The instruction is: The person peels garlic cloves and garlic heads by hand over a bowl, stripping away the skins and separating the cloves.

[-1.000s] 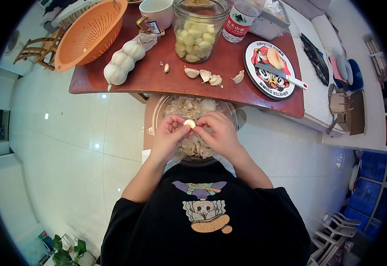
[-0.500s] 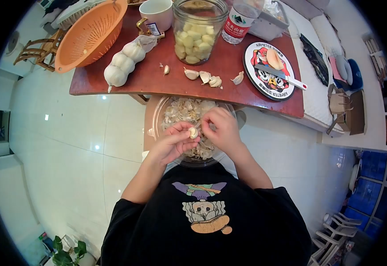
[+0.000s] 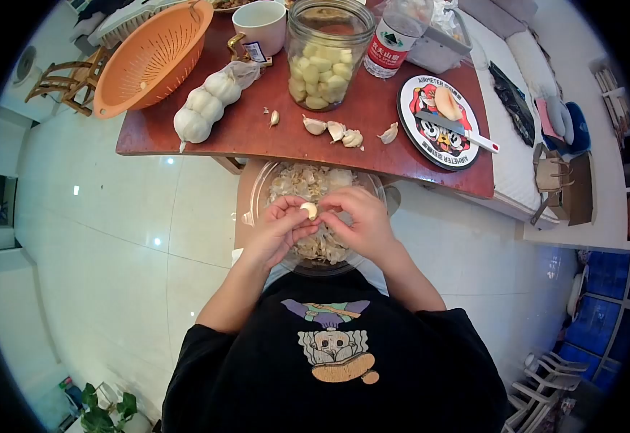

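A pale garlic clove (image 3: 309,210) is pinched between the thumb and fingers of my left hand (image 3: 279,229). My right hand (image 3: 360,221) is beside it, its fingers drawn together at the clove's right side; whatever they hold is too small to make out. Both hands are above a clear bowl (image 3: 255,206) of papery garlic skins (image 3: 320,244). On the red table (image 3: 250,141) lie several unpeeled cloves (image 3: 335,130) and a netted row of garlic bulbs (image 3: 209,105). Behind them stands a glass jar (image 3: 320,76) of peeled cloves.
An orange colander (image 3: 157,58), a white mug (image 3: 261,27) and a water bottle (image 3: 388,45) stand towards the table's back. At the right, a knife (image 3: 452,128) rests on a round cartoon plate (image 3: 439,153) beside a pinkish piece of food (image 3: 447,103).
My right hand moved away from the clove, then came back beside it. My left hand kept hold of the clove, shifting slightly. The table appears slightly lower in view.
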`<state>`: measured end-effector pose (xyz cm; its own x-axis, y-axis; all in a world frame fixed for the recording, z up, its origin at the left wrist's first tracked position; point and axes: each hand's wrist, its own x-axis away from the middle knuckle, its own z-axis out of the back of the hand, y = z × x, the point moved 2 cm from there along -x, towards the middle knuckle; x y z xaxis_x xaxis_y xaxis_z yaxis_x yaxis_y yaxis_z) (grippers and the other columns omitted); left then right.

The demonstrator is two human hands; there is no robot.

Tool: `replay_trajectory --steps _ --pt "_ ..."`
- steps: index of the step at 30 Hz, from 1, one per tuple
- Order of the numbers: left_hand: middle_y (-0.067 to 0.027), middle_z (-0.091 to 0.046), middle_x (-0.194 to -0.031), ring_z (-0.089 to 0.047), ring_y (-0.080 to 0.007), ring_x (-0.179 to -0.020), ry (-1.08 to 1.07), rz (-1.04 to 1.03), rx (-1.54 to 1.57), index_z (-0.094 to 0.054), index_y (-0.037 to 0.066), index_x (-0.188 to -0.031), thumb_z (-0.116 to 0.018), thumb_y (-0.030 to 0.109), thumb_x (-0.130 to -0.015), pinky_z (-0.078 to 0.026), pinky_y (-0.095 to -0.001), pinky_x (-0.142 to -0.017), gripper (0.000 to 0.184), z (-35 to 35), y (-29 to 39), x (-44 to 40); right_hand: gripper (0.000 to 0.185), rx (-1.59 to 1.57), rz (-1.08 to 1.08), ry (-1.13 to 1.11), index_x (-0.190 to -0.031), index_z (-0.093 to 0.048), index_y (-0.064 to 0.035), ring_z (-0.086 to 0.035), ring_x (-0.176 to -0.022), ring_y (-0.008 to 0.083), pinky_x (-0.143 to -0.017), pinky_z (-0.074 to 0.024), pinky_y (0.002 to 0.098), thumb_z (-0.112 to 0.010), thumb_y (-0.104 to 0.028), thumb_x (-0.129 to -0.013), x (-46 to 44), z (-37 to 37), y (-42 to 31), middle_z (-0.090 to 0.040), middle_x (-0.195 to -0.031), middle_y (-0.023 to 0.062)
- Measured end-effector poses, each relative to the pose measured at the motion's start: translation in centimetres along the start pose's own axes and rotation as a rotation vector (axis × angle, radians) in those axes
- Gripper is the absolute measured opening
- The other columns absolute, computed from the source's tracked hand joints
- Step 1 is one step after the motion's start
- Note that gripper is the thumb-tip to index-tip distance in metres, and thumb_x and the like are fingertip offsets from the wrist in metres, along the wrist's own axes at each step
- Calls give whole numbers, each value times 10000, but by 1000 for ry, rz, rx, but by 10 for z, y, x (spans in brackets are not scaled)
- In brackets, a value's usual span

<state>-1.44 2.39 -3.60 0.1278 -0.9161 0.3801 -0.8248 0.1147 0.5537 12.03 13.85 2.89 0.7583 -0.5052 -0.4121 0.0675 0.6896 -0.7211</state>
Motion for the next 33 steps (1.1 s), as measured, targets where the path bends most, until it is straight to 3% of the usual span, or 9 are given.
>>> replay_trajectory --steps 10,17,22,31,33 --pt "-91 -641 -964 -663 -168 -861 -22 -15 -31 -528 30 -1079 -593 55 -902 -570 -282 -773 191 -1 -3 1 182 49 141 -51 -819 -612 -53 -625 -733 262 -662 -493 345 -701 -6 -667 3 -7 4 -642 -801 82" --pt "-84 -617 -997 -644 -156 -831 -127 141 -11 -543 38 -1107 -575 49 -887 -553 -300 -767 223 -4 -5 2 175 34 33 2 -798 -584 -44 -612 -728 278 -650 -480 355 -696 -11 -668 5 -8 17 -628 -786 84" --pt "-67 -573 -1027 -628 -126 -834 -38 -42 -248 -526 35 -1149 -544 -2 -880 -538 -262 -744 271 -7 -6 1 151 6 -25 -32 -831 -607 -33 -615 -739 270 -681 -482 355 -704 -43 -715 5 -8 17 -633 -807 93" --pt "-59 -541 -1035 -594 -95 -834 6 -178 -474 -448 14 -1149 -640 -45 -820 -505 -211 -745 385 -17 -5 6 147 -215 -125 -104 -908 -641 -26 -629 -685 182 -551 -466 269 -699 -92 -791 12 -19 21 -644 -829 94" --pt "-69 -558 -1021 -604 -102 -837 20 -221 -539 -450 13 -1131 -649 -43 -821 -513 -220 -750 373 -17 -5 6 113 -214 -270 -188 -912 -619 -26 -626 -667 191 -559 -461 272 -660 -96 -834 14 -16 16 -638 -804 91"
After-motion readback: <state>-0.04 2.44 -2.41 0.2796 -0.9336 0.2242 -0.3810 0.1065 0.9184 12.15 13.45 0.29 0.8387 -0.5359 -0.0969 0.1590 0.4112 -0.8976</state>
